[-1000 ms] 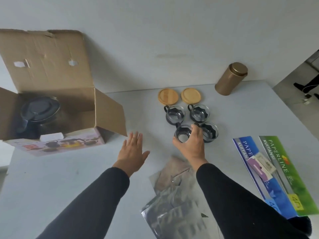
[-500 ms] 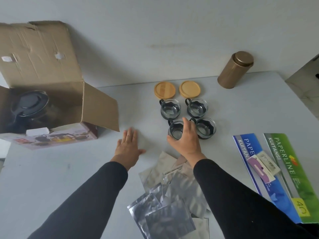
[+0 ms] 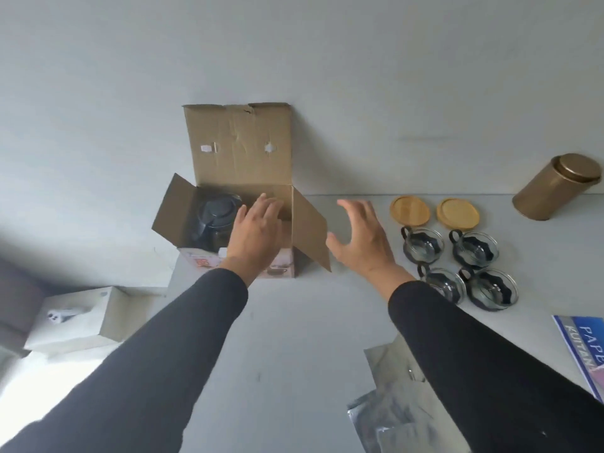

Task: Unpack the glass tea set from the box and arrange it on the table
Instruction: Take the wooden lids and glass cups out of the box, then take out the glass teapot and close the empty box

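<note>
An open cardboard box (image 3: 240, 152) stands at the back of the white table (image 3: 294, 338). Inside it sits a glass teapot with a dark lid (image 3: 217, 212). My left hand (image 3: 256, 233) is over the box's front edge, fingers apart, holding nothing. My right hand (image 3: 361, 237) hovers open just right of the box's side flap (image 3: 309, 230). Several glass cups with black holders (image 3: 457, 268) stand in a square to the right. Behind them lie two round bamboo lids (image 3: 434, 212).
A gold tin canister (image 3: 555, 188) stands at the back right. Silver foil bags (image 3: 402, 407) lie near my right sleeve. A blue carton (image 3: 585, 344) pokes in at the right edge. A white box (image 3: 75, 318) sits beyond the table's left edge.
My right hand let go of the front-left cup and both hands moved left and forward to the box. My view swung left, bringing the box to the centre.
</note>
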### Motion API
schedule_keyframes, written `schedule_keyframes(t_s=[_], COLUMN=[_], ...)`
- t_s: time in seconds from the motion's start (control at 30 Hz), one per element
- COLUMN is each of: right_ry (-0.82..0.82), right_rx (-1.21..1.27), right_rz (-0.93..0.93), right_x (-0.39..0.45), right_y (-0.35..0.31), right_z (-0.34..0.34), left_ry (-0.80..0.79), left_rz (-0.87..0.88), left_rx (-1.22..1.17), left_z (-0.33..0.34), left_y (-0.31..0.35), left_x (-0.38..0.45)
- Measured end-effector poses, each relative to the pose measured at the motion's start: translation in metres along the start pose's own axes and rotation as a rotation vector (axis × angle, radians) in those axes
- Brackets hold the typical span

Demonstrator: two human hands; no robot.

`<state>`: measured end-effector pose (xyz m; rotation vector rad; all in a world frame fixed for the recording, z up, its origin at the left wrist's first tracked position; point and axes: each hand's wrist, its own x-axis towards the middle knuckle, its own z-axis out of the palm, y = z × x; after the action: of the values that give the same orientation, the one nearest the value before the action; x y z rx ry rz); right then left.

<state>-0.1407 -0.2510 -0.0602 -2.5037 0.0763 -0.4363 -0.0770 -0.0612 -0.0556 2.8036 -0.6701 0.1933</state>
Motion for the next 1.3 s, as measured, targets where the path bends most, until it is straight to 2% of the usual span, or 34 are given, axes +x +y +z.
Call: schedule_keyframes(t_s=[0.1, 0.17, 0.27, 0.33, 0.43, 0.6, 0.73, 0.93, 1.1, 1.3], right_ry=[-0.046, -0.03, -0.162, -0.222, -0.215, -0.203, -0.23, -0.237, -0.15, -0.03], right_rx=[0.049, 0.088, 0.079, 0.006, -0.073, -0.103, -0.041, 0.11, 0.149, 0.235], right_rz=[-0.025, 0.009, 0.138, 0.249, 0.411, 0.65, 0.83, 0.91, 0.949, 0.986], right_x=[0.022, 0.032, 0.042, 0.046, 0.048, 0.054, 0.055, 0.057, 0.06, 0.063], right_y=[-0.053, -0.088, -0.136, -0.16, -0.186, -0.206, -0.21, -0.218, -0.222, -0.223], right_z=[0.039, 0.067, 0.108, 0.134, 0.161, 0.173, 0.179, 0.183, 0.176, 0.154], left_ry=[0.044, -0.011, -0.134, -0.215, -0.294, -0.261, -0.288, -0.325, -0.327, -0.276], left_rz=[-0.122, -0.21, -0.294, -0.287, -0.26, -0.349, -0.389, -0.454, -0.49, -0.486], left_rx=[0.014, 0.018, -0.017, -0.092, -0.244, -0.572, -0.71, -0.712, -0.751, -0.658], left_z=[-0.022, -0.029, -0.034, -0.037, -0.035, -0.024, -0.021, -0.014, -0.007, -0.019], left_y=[-0.067, -0.108, -0.155, -0.171, -0.174, -0.179, -0.189, -0.198, -0.196, -0.183], left_x=[-0.003, -0.006, -0.011, -0.013, -0.021, -0.032, -0.03, -0.019, -0.019, -0.018])
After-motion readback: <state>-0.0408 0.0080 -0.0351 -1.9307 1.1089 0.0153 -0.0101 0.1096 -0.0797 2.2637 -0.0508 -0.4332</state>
